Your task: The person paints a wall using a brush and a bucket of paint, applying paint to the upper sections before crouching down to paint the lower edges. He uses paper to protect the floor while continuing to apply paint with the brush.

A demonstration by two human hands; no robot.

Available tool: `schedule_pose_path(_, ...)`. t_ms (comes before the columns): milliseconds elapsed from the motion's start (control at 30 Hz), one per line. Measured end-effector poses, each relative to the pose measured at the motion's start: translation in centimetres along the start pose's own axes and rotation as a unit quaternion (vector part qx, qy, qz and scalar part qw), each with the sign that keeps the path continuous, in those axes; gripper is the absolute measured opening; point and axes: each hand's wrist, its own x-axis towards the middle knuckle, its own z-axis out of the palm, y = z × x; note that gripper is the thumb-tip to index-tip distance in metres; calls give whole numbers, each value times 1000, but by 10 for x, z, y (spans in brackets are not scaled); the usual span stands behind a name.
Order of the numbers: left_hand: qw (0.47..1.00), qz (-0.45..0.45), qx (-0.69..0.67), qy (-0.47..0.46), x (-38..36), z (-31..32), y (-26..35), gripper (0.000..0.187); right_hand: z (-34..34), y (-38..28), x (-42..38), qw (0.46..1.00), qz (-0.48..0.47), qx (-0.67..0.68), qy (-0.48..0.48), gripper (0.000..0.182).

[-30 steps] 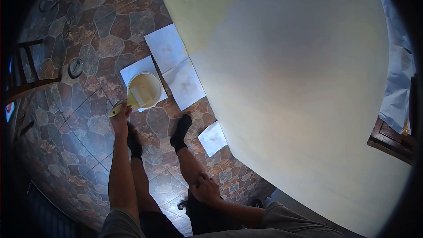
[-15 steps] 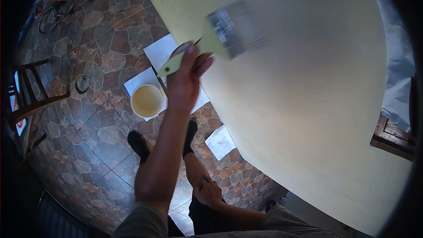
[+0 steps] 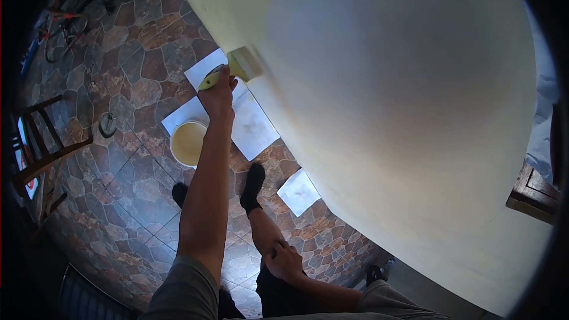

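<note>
My left hand (image 3: 217, 93) is closed on the yellow-green handle of a wide paintbrush (image 3: 244, 64). The bristles are at the pale wall (image 3: 379, 112), close to its lower edge. Below that hand, a round bucket (image 3: 189, 143) of cream-coloured paint stands on the floor, partly hidden by my left forearm. My right hand (image 3: 285, 261) rests on my knee, fingers somewhat apart and holding nothing.
White sheets (image 3: 253, 123) lie along the wall's foot, with another smaller sheet (image 3: 299, 192) nearer my feet. A wooden chair (image 3: 50, 157) and a small round object (image 3: 107, 124) are at the left. Wooden furniture (image 3: 532, 192) and pale covering (image 3: 542, 124) are at the right.
My left hand and the brush have moved down and left, from higher on the wall to its lower edge. My right hand remains on my knee. The view has shifted slightly.
</note>
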Motion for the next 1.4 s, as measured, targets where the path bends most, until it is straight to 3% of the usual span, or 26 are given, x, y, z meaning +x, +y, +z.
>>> schedule_pose_path(133, 995, 86, 42, -32, -31, 56, 38, 23, -1, -9, -4, 1000, 12, 19, 14, 46)
schedule_pose_path(167, 990, 78, 89, -77, -46, 71, 61, 36, 0, -12, -5, 999, 11, 30, 14, 46)
schedule_pose_path(233, 975, 142, 136, -108, -94, 108, 111, 37, 2, -19, -10, 998, 31, 44, 33, 45)
schedule_pose_path(333, 976, 129, 114, -131, -183, 137, 193, 34, 17, -23, -20, 995, 32, 61, 66, 43)
schedule_pose_path(400, 968, 176, 5, -179, -218, 140, 225, 24, 19, -25, -29, 993, 10, 39, 111, 42)
schedule_pose_path(500, 964, 156, -46, -211, -219, 135, 225, 34, -16, -40, -34, 996, -23, 36, 79, 42)
schedule_pose_path(533, 963, 157, -47, -213, -207, 129, 216, 34, -8, -33, -19, 979, -131, 115, 107, 40)
schedule_pose_path(600, 963, 67, -118, -234, -168, 107, 177, 44, -2, -38, 17, 966, -176, 170, 84, 36)
schedule_pose_path(633, 963, 69, -119, -233, -152, 97, 149, 44, 1, -45, 39, 947, -221, 225, 59, 33)
schedule_pose_path(767, 967, -24, -149, -206, -91, 50, 30, 42, 31, -73, 113, 939, -176, 293, 31, 36)
schedule_pose_path(833, 969, -44, -146, -193, -61, 25, -9, 40, 41, -78, 136, 948, -177, 264, 16, 38)
schedule_pose_path(900, 982, -47, -93, -155, -29, -2, -33, 38, 64, -85, 157, 975, -164, 95, -119, 38)
schedule_pose_path(933, 987, -32, -80, -135, -16, -9, -36, 36, 50, -95, 160, 958, -217, 4, -187, 48)
schedule_pose_path(1067, 996, 51, -4, -78, 10, -13, -22, 34, 38, -129, 157, 939, -277, 111, -173, 38)
schedule_pose_path(1167, 993, 91, -5, -79, -28, 33, 22, 37, 47, -133, 166, 945, -257, 71, -187, 48)
schedule_pose_path(1300, 967, 203, 27, -148, -105, 91, 99, 34, 59, -151, 171, 944, -255, -6, -208, 52)
schedule_pose_path(1367, 948, 261, -2, -181, -124, 101, 134, 32, 47, -167, 162, 924, -347, 23, -158, 41)
schedule_pose_path(1400, 946, 266, -9, -184, -130, 104, 148, 32, 63, -172, 166, 925, -349, 19, -150, 41)
